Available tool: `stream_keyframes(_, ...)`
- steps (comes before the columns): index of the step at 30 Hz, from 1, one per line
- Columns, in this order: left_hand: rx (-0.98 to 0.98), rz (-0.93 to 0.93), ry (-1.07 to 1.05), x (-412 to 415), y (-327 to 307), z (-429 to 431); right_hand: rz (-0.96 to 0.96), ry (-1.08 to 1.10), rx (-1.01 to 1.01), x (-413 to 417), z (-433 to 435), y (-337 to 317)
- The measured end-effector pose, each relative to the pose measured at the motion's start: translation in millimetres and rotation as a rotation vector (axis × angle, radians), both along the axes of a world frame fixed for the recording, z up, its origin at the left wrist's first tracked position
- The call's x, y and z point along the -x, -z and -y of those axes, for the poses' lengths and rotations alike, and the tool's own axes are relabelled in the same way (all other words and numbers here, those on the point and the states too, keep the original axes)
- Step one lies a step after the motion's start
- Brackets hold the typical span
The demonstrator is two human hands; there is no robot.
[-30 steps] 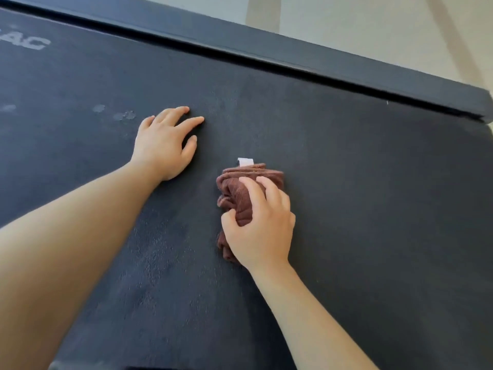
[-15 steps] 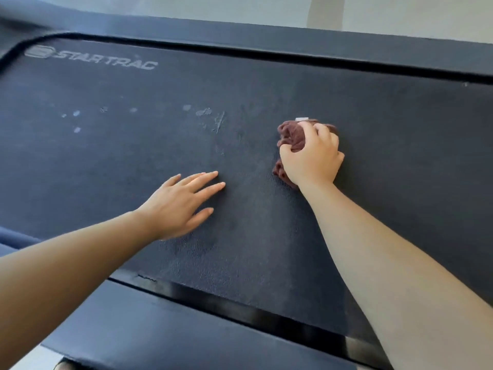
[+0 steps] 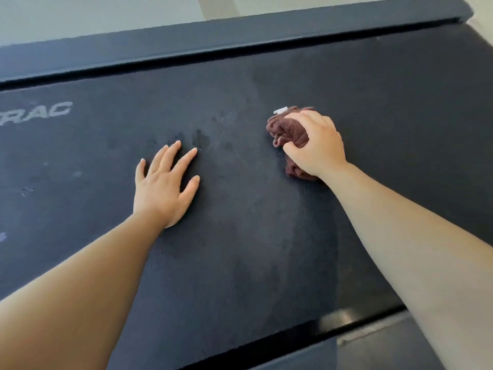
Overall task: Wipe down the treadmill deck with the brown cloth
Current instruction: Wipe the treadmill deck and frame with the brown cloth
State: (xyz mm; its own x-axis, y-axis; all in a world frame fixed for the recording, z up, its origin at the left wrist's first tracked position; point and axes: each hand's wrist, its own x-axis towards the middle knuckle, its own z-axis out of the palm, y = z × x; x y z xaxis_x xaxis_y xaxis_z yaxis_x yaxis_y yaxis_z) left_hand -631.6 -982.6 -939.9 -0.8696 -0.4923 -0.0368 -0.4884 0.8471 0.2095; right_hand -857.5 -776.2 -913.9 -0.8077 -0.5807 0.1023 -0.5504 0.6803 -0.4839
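Right hand (image 3: 314,145) still grips brown cloth (image 3: 286,132) on deck (image 3: 240,249).

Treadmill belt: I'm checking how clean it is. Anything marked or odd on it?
Yes: pale specks dot the belt left of the left hand, and dull smudges sit beyond its fingertips. No tear or spill shows.

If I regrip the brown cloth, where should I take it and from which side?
Grip the cloth by its bunched middle, from above, as the right hand does: it is a thick wad lying on the deck, giving folds to pinch. Avoid the thin white tag at its far end.
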Motion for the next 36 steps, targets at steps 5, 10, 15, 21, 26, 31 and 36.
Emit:
stream_keyframes(5,-0.009,-0.003,0.015,-3,-2,0,0.05,0.02,-0.016,-52,1,-6)
stream_keyframes(10,0.012,-0.014,0.016,0,-3,0,-0.042,0.057,0.011,-56,13,7)
stream_keyframes(15,0.015,-0.002,0.002,0,-5,-1,-0.038,0.109,0.04,-20,69,7)
stream_keyframes(21,0.02,0.0,-0.007,1,-5,1,-0.028,0.019,0.036,-6,91,5)
stream_keyframes(26,0.034,0.011,-0.004,1,-5,-1,-0.027,-0.139,0.058,-56,58,7)
stream_keyframes(31,0.025,0.018,-0.003,1,-7,-2,-0.024,-0.072,0.005,-50,76,7)
stream_keyframes(36,0.015,0.037,-0.009,1,-9,-3,-0.019,0.043,0.053,-16,126,7)
